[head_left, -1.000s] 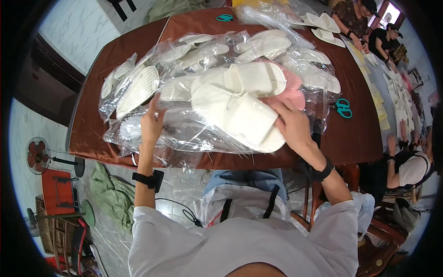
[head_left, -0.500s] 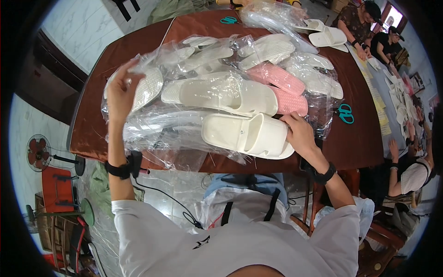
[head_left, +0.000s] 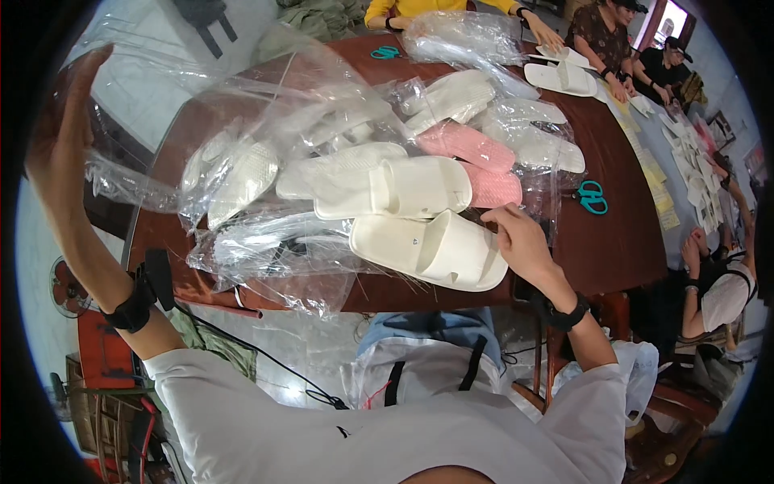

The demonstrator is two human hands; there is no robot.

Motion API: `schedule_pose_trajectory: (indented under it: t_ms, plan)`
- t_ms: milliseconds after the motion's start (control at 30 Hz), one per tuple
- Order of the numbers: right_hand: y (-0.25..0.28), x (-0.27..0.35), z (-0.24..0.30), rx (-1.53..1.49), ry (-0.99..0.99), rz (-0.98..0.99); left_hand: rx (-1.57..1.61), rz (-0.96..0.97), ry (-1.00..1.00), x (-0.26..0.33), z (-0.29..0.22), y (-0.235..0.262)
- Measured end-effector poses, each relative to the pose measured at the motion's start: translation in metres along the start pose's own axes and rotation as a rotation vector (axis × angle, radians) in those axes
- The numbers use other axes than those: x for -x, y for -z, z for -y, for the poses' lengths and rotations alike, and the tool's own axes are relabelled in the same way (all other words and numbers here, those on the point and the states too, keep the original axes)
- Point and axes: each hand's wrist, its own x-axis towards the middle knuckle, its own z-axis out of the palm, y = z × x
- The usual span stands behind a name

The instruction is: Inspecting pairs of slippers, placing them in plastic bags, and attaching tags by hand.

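Note:
Far out to the left, my left hand point(head_left: 68, 133) is raised with a clear plastic bag point(head_left: 322, 77) drawn out from it in a wide sheet. The fingers are closed on the film, partly hidden by it. At the near edge of the table, my right hand point(head_left: 522, 244) has curled fingers at the right end of a white slipper point(head_left: 395, 246). Just beyond lies another white slipper point(head_left: 347, 189), close against it. A pink pair point(head_left: 468, 148) is behind, and bagged white slippers point(head_left: 243, 181) lie under the plastic at left.
Teal scissors point(head_left: 592, 197) are on the brown tablecloth point(head_left: 621, 242) at right; another teal pair point(head_left: 385, 52) is at the far edge. Across the table, a person in yellow point(head_left: 439, 6) reaches toward white slippers point(head_left: 562, 78). Others work at a grey table on the right.
My left hand has swung outward to the left, pulling the clear bag up into a broad sheet. My right hand stays by the near slipper, which has shifted slightly.

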Motion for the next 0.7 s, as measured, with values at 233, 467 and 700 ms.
schedule_pose_trajectory:
  t_ms: [233, 467, 700]
  plan:
    - [0.051, -0.004, 0.02, -0.473, -0.052, -0.19, -0.102, 0.02, -0.061, 0.015, -0.048, -0.015]
    - [0.103, 0.018, 0.046, -0.862, -0.193, -0.154, 0.581, 0.614, -0.042, 0.056, -0.07, -0.134]
    - [0.131, 0.04, 0.025, -1.043, -0.259, -0.224, 0.539, 0.861, -0.22, 0.088, -0.103, -0.241]
